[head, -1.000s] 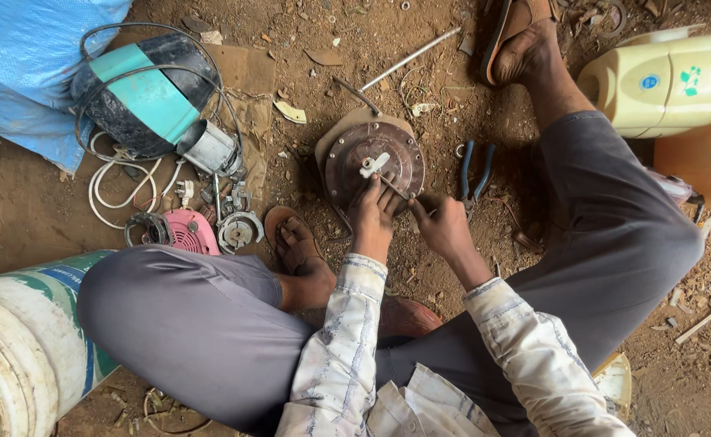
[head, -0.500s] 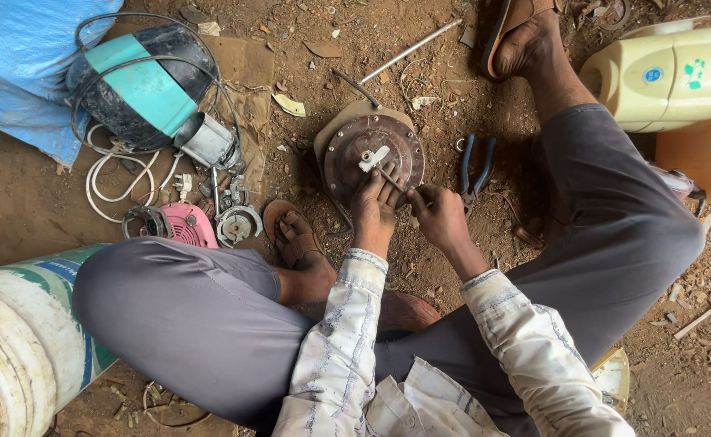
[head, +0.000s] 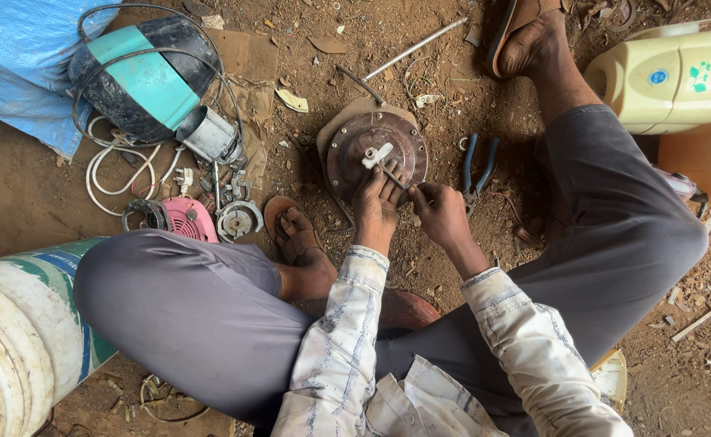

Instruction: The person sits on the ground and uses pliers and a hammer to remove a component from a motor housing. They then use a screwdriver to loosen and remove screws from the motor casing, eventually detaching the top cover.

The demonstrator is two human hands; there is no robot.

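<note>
A person sits cross-legged on bare, gritty dirt, bent over a round, rust-brown metal motor housing point(head: 375, 154) that lies flat on the ground just ahead of both hands, a small white plastic fitting point(head: 377, 154) at its centre. The left hand point(head: 375, 202) rests its fingers on the near rim of the disc, pinning it. The right hand point(head: 443, 214) is closed around a thin metal screwdriver point(head: 396, 178), whose shaft slants up toward the white fitting. Blue-handled pliers point(head: 478, 166) lie in the dust just right of the housing. Off to the left sit a dusty black-and-teal fan body point(head: 141, 81) wrapped in wire guard, tangled white cable point(head: 116, 174) and a pink plastic grille piece point(head: 189, 218).
</note>
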